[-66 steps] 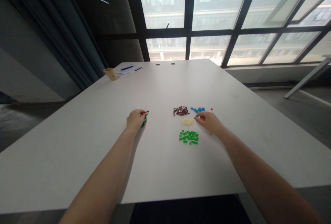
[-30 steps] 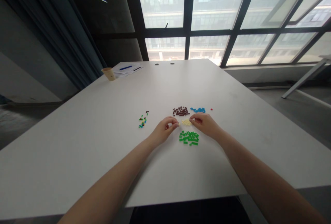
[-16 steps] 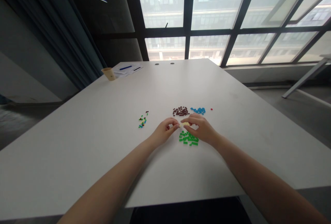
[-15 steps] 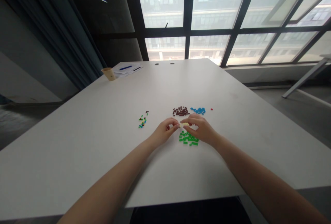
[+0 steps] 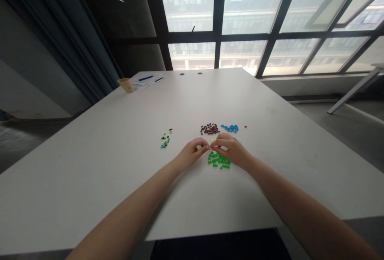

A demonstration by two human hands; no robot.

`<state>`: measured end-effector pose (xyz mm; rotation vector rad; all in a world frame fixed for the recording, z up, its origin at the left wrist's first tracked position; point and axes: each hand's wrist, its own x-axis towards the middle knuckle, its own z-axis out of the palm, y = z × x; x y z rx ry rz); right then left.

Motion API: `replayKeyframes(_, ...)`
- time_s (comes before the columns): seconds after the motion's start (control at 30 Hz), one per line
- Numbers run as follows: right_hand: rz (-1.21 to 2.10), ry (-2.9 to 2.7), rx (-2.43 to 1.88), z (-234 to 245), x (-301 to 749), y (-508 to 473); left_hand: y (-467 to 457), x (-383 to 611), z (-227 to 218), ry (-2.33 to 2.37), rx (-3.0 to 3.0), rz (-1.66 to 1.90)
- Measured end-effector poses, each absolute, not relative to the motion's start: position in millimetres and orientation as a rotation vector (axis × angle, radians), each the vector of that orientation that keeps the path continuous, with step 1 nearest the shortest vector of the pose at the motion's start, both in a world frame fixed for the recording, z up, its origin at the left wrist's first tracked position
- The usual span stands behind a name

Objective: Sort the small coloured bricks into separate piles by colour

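My left hand (image 5: 192, 152) is closed in a pinch on a tiny pale yellow brick (image 5: 209, 147). Thumb and finger of my right hand (image 5: 230, 148) are closed at the same piece, so the fingertips of both hands meet there. Just behind the fingers, a few pale yellow bricks (image 5: 213, 141) show, partly covered by my right hand. Green bricks (image 5: 216, 160) lie in a loose pile under and in front of that hand. Beyond the hands sit a dark brown pile (image 5: 210, 129) and a blue pile (image 5: 230, 128) of small bricks.
Left of my hands lies a scattered group of mixed-colour bricks (image 5: 165, 141). A single red piece (image 5: 245, 127) is right of the blue pile. On the white table's (image 5: 120, 140) far left stand a tan cup (image 5: 127, 86) and papers (image 5: 151, 81) with a blue pen (image 5: 145, 78).
My right hand's thumb and finger have closed from a wider gap above the yellow bricks and moved slightly left to meet my left fingertips. The brick piles look the same.
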<state>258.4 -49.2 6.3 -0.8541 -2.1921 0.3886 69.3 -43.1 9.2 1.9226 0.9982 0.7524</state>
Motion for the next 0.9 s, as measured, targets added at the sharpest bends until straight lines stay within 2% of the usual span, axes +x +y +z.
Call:
replayKeyframes(0.13,0.338,-2.178,-1.010,8,267,-45,-42,67,7,1.080,1.911,0.763)
replayKeyframes(0.3,0.311,-2.097,-1.516,4,290,-34,-39,63,6,1.163,1.919,0.769)
replayKeyframes(0.4,0.353,-2.094,-1.675,-1,296,-32,-38,63,6,1.177,1.929,0.764)
replayKeyframes(0.7,0.360,-2.073,-1.677,-7,292,-32,-35,58,7,1.201,1.951,0.827)
replayKeyframes(0.9,0.297,-1.933,-1.653,1,300,-28,2,6,11,1.585,1.842,1.215)
